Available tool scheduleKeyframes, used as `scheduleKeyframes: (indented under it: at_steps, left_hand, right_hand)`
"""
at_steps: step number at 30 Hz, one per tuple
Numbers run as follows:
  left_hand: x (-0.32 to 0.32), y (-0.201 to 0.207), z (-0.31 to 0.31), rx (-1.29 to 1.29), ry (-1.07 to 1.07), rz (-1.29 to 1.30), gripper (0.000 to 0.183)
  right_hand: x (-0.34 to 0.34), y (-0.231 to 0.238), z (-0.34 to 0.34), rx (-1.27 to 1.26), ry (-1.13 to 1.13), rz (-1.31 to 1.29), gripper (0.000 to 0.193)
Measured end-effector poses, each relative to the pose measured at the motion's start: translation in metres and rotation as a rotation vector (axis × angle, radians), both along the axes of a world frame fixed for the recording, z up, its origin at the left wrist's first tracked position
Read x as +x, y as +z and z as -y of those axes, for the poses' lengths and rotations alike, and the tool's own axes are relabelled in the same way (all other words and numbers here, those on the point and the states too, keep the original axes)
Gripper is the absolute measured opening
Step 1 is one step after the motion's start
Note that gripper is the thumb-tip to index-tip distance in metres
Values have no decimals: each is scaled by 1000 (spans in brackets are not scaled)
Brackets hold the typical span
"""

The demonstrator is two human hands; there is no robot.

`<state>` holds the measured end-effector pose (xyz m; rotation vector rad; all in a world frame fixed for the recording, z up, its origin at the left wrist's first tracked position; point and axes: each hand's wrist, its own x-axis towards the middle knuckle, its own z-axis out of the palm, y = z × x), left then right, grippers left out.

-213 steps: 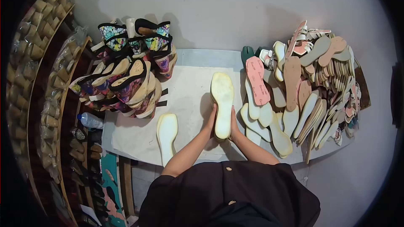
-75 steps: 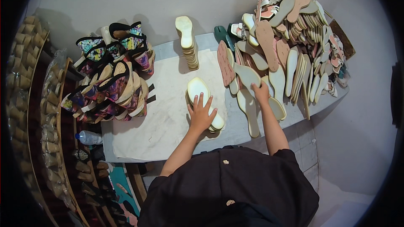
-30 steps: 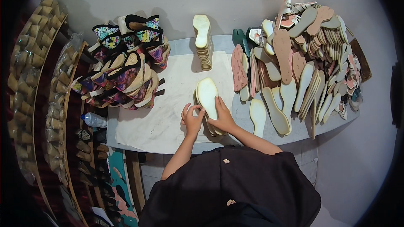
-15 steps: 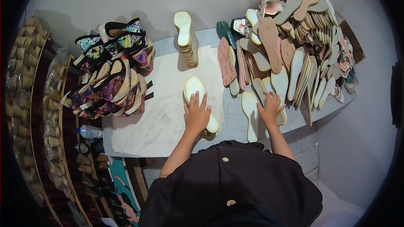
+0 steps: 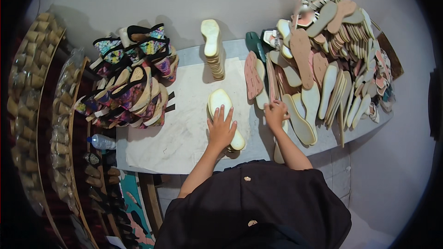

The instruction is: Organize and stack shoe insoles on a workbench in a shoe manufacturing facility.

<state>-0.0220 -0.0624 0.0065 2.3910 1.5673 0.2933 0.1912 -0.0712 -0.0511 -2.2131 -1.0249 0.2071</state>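
Forearms: both reach from the black, buttoned, short-sleeved shirt (image 5: 251, 203) over the curved near edge of the grey table (image 5: 138, 168); that edge is six o'clock from the left hand (image 5: 222, 131), with twelve toward the wall.
Left hand's pose: palm down, fingers spread apart and pointing to twelve, laid over a low stack of pale cream, foot-shaped soles (image 5: 218, 97) rather than wrapped round it.
Low stack: directly beneath that palm, broad end toward twelve, narrow end showing between four and five.
Right hand (image 5: 277, 114): between two and three, back upward, fingers bent and partly curled; whether they grip anything cannot be told.
Loose sole: one flat cream sole (image 5: 278, 152) between three and four, partly covered by the right hand and forearm, extending toward the near edge.
Open room: surface of the off-white sheet (image 5: 175, 129) stretches from the left hand toward nine; a grey tabletop strip separates the sheet from the loose sole at three.
Sole heap: mixed cream, grey, tan and pink soles (image 5: 301, 60) at two, spreading toward the table's right end.
Floral pile: multicoloured, black-rimmed wedge shoes (image 5: 131, 94) at ten, along the left edge.
Tall stack: an upright column of cream soles (image 5: 210, 34) at twelve, apart from the low one.
Backdrop: plain grey wall (image 5: 249, 0).
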Motion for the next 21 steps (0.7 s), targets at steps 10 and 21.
scheduleKeyframes:
  at_steps: [10,21]
  left_hand:
    - [-4,3,-7,-230,87,319,46]
    - [-5,14,-12,-147,106,421,49]
  right_hand:
    - [-7,47,74,160,-120,-66,21]
    - [39,84,81,332,-57,105,17]
